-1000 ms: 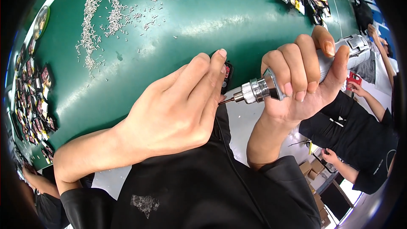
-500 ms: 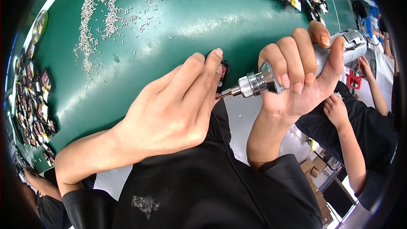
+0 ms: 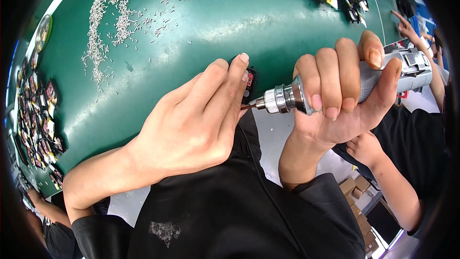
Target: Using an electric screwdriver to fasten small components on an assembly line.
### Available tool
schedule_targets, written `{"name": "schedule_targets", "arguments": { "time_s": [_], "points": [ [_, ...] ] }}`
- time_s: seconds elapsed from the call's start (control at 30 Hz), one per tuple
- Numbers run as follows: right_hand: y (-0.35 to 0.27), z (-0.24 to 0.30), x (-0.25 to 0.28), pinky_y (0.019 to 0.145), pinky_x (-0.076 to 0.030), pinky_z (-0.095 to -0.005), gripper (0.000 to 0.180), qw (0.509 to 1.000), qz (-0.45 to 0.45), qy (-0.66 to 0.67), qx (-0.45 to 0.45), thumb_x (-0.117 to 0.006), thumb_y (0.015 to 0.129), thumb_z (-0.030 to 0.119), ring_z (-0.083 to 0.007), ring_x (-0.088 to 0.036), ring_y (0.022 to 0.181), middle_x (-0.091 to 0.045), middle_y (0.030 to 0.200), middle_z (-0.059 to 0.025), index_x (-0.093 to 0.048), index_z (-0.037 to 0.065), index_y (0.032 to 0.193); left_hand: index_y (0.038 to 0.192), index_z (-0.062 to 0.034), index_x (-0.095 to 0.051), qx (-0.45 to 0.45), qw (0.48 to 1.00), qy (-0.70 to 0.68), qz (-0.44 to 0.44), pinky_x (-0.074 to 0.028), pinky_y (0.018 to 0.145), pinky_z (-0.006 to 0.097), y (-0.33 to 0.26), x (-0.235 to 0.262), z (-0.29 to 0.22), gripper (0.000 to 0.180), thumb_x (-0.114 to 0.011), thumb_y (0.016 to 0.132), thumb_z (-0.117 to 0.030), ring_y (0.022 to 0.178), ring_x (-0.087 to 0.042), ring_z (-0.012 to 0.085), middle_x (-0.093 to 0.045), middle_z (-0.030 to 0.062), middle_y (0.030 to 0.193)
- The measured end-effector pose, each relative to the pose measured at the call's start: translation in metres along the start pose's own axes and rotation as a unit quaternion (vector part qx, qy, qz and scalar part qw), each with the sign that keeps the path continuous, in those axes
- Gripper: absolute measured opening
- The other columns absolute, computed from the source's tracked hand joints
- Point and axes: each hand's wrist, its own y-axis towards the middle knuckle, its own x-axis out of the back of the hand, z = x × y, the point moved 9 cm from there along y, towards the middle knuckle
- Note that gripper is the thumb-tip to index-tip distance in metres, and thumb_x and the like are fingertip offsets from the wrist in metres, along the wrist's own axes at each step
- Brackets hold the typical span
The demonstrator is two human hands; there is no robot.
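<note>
Grey screwdriver (image 3: 291,97) aslant, bit (image 3: 248,107) leftward.

Bright, cool light, apparently from overhead, and it's throwing pale glare streaks across the green surface (image 3: 211,43)! Chrome glints on the electric screwdriver (image 3: 366,82). The hands (image 3: 191,117) come up crisp; outward, detail softens, straight edges bow, blue fringes the rim, corners drop to black.
</note>
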Motion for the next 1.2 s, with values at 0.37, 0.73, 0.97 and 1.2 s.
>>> {"name": "schedule_targets", "arguments": {
  "time_s": [0.37, 0.73, 0.97, 1.2],
  "points": [
    [0.006, 0.02, 0.0, 0.049, -0.038, -0.0258, 0.033, 0.995, -0.02, -0.092, 0.022, -0.039, 0.098, 0.035, -0.0093, -0.041, 0.042, -0.042, 0.054, 0.0011, -0.053, 0.005, 0.098, 0.096, 0.0176, -0.06, -0.017, 0.999, 0.033, 0.011, -0.053, 0.068, 0.035, -0.001, -0.001, -0.002, 0.052, -0.068, 0.05, -0.005, 0.087, -0.057, 0.0319, -0.058, 0.0263, 0.111],
    [0.008, 0.013, 0.007, 0.047, -0.037, -0.0248, 0.03, 0.983, -0.035, -0.175, 0.039, -0.038, 0.098, 0.035, -0.0078, -0.038, 0.042, -0.04, 0.052, 0.0032, -0.053, 0.009, 0.096, 0.096, 0.0177, -0.06, -0.015, 0.999, 0.05, 0.008, -0.053, 0.069, 0.035, 0.0, 0.0, -0.003, 0.05, -0.066, 0.051, -0.004, 0.088, -0.057, 0.0316, -0.058, 0.027, 0.11],
    [0.012, 0.006, 0.0, 0.047, -0.037, -0.0245, 0.03, 0.982, 0.039, -0.184, 0.01, -0.035, 0.099, 0.034, -0.0079, -0.038, 0.043, -0.039, 0.055, 0.0023, -0.049, 0.008, 0.098, 0.095, 0.0178, -0.06, -0.031, 0.998, 0.054, -0.011, -0.053, 0.068, 0.035, 0.0, -0.003, -0.004, 0.048, -0.066, 0.052, -0.004, 0.087, -0.057, 0.0315, -0.059, 0.0271, 0.108],
    [0.018, -0.003, -0.014, 0.043, -0.035, -0.0236, 0.022, 0.956, 0.006, -0.292, -0.011, -0.037, 0.098, 0.027, -0.0065, -0.033, 0.039, -0.038, 0.054, 0.0021, -0.042, 0.007, 0.09, 0.096, 0.0166, -0.06, -0.038, 0.999, 0.035, 0.002, -0.053, 0.069, 0.035, 0.004, 0.002, -0.001, 0.046, -0.067, 0.055, -0.004, 0.089, -0.057, 0.0305, -0.058, 0.0262, 0.108]
  ]
}}
